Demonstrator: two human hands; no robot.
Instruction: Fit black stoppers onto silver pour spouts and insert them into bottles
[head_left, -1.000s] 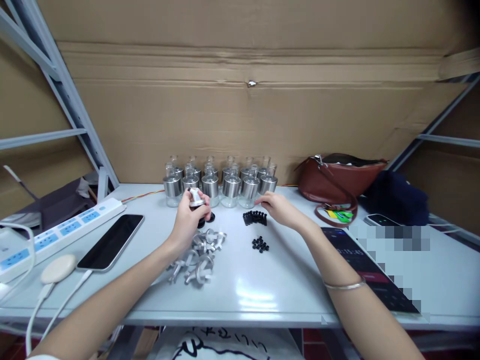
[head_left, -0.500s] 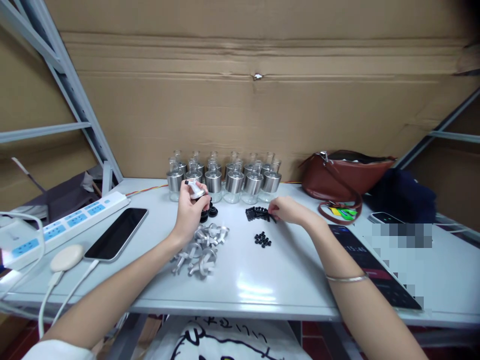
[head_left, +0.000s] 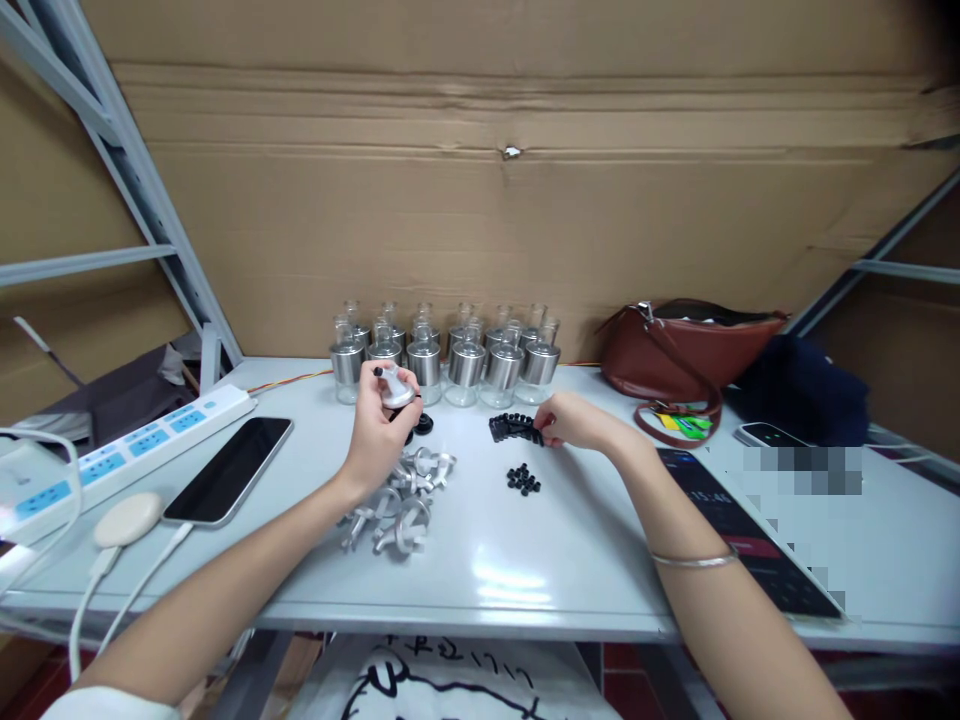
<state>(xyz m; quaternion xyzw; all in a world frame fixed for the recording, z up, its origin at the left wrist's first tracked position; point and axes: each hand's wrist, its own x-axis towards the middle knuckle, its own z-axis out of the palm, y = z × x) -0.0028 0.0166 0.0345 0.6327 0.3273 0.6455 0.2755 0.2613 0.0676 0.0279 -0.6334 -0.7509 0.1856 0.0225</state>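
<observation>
My left hand (head_left: 379, 430) is closed round a small silver pump cap (head_left: 394, 388) with a black tip, held above a heap of silver metal caps (head_left: 401, 497). My right hand (head_left: 581, 422) pinches at a cluster of long black plastic pieces (head_left: 514, 427) on the white table (head_left: 525, 570). A second small pile of black round bits (head_left: 522, 479) lies just in front of it. A row of clear glass bottles with silver collars (head_left: 446, 358) stands behind both hands.
A black phone (head_left: 229, 470) on a white cable, a round white charger (head_left: 127, 518) and a power strip (head_left: 127, 450) lie at the left. A brown bag (head_left: 686, 350), a dark cloth (head_left: 810, 395) and a dark tablet (head_left: 742, 535) sit at the right. Cardboard lines the back.
My right hand has drawn in from open fingers to a pinch on the black pieces. My left hand has tilted the silver cap slightly; the view shifted a little.
</observation>
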